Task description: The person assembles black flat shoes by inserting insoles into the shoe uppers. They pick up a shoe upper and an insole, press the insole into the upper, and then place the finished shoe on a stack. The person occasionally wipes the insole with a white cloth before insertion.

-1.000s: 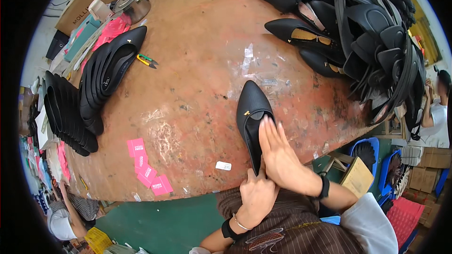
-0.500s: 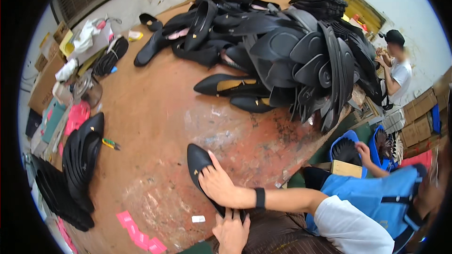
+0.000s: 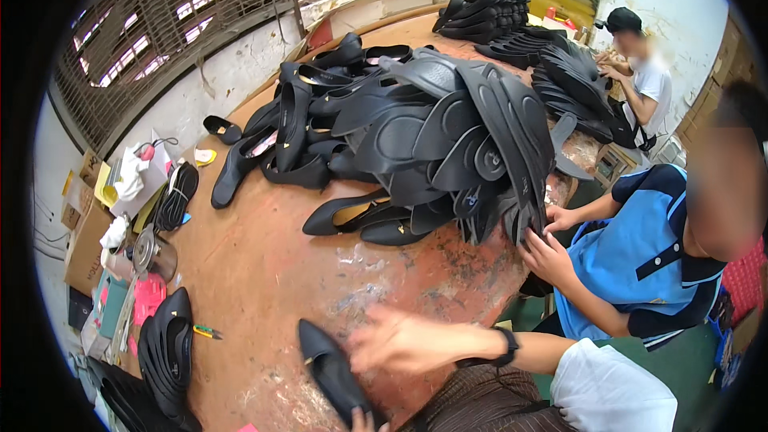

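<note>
Locate the black shoe (image 3: 324,356) at the near part of the worktop (image 3: 248,288). It lies with its sole down, its pointed toe directed away from you and slightly to the left, and a small gold ornament at the front of its opening. Your left hand (image 3: 364,421) is at the heel end, at the lower edge of the view. Only its fingers show, against the shoe; you cannot tell whether they close on it. Your right hand (image 3: 390,340) is just beside the shoe, on its right side. Its fingers appear apart, with nothing seen in them; blur hides whether they touch the shoe. A dark wristband (image 3: 506,348) encircles your right wrist.

To your left, note the row of nested black shoes (image 3: 166,344), with green-and-yellow snips (image 3: 208,332) near its right side. Beyond the row lie pink papers (image 3: 149,296), a metal pot (image 3: 162,260) and a coil of black cable (image 3: 178,196).

Ahead of you, a large heap of black insoles (image 3: 448,132) rests against loose black shoes (image 3: 292,124). On your right, a co-worker in a blue shirt (image 3: 624,248) has both hands at the near right end of the heap. A second person in a white shirt (image 3: 652,88) is farther back.
</note>
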Demonstrator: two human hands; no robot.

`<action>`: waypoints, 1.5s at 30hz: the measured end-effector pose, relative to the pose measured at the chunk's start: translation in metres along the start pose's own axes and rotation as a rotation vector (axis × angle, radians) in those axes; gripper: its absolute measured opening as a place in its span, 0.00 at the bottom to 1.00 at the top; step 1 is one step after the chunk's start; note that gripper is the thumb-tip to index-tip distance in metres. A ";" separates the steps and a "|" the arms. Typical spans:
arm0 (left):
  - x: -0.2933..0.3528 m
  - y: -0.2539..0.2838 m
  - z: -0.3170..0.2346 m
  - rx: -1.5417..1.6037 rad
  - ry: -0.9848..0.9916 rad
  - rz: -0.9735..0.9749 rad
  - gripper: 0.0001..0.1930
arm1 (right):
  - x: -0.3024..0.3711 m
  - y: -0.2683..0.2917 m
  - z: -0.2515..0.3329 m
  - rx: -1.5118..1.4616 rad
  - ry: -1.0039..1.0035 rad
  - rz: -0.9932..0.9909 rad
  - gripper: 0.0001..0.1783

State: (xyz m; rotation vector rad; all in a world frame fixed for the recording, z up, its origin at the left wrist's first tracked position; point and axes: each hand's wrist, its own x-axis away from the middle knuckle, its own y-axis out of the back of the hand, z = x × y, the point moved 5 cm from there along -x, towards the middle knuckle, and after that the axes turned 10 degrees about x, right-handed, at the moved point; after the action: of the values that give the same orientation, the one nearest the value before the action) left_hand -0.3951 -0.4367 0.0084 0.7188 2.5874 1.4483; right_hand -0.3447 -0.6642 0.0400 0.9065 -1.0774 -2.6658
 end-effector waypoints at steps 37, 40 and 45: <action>-0.158 0.048 -0.076 0.024 -0.280 -0.112 0.14 | 0.088 0.219 0.001 -0.268 -0.343 -1.063 0.38; -0.081 0.022 -0.039 -0.148 -0.412 0.042 0.09 | 0.060 0.166 0.008 -1.027 -0.281 -0.685 0.38; -0.006 -0.006 0.024 -0.172 -0.298 -0.153 0.07 | 0.033 0.068 0.010 -1.240 -0.501 -0.161 0.28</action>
State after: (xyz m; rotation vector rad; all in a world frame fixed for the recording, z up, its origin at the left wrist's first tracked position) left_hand -0.3846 -0.4236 -0.0101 0.6422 2.2137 1.3783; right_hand -0.3840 -0.7193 0.0755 0.0605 0.7076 -2.9096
